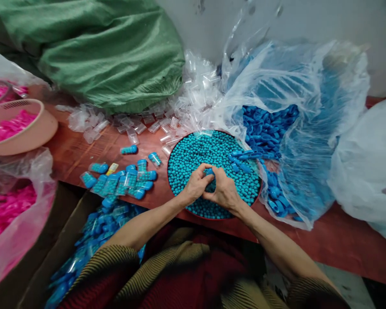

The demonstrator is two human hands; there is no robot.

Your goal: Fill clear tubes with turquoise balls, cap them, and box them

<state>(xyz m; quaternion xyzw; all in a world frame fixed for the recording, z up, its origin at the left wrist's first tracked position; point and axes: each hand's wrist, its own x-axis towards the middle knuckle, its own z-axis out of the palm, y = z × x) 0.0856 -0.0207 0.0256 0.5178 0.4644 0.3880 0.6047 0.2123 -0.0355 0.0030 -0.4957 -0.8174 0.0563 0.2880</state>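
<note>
My left hand [197, 185] and my right hand [225, 193] meet over a round tray [168, 171] full of small blue-green balls [199, 148]. The fingers of both are closed around a small blue cap [209, 171]; whether a clear tube sits under it is hidden by my fingers. Several loose blue caps [241, 162] lie on the balls at the tray's right side. To the left, clear tubes filled with balls and closed with blue caps [128, 178] lie in a group on the reddish table [73, 159].
Empty clear tubes [193, 98] are heaped behind the tray, beside a green sack [116, 56]. A plastic bag [312, 141] of blue caps stands right. Below left, a box holds filled tubes [93, 236]. Pink pieces [17, 124] sit in a basket [46, 128] at far left.
</note>
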